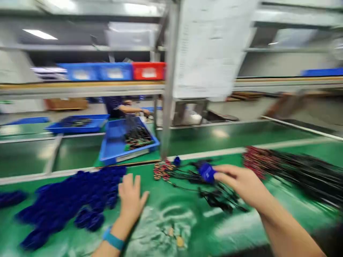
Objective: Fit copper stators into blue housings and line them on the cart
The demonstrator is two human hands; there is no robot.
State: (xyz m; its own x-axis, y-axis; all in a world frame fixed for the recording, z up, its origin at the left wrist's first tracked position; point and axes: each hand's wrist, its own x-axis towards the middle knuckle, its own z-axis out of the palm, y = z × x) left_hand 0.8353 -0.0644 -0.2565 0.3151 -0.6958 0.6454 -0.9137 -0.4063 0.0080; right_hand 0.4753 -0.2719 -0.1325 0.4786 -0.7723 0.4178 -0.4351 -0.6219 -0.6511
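Observation:
My left hand (131,196) lies flat with its fingers spread on the green work surface, by the right edge of a heap of dark blue parts (80,192). Between thumb and fingers, my right hand (241,184) pinches a blue rounded part (207,172). It is held over a loose bunch of black cables (218,201); blur hides whether a cable is joined to it. Cable ends with red and yellowish tips (163,169) lie left of the part, with one small blue part (177,161) behind them.
To the right lies a thick bundle of black cables (302,171) with reddish ends. A blue tray (112,142) with cables stands beyond the bench edge, left of a metal post (168,107). Behind it, a person's arm (134,110) reaches in. Small yellowish pieces (180,242) lie in front.

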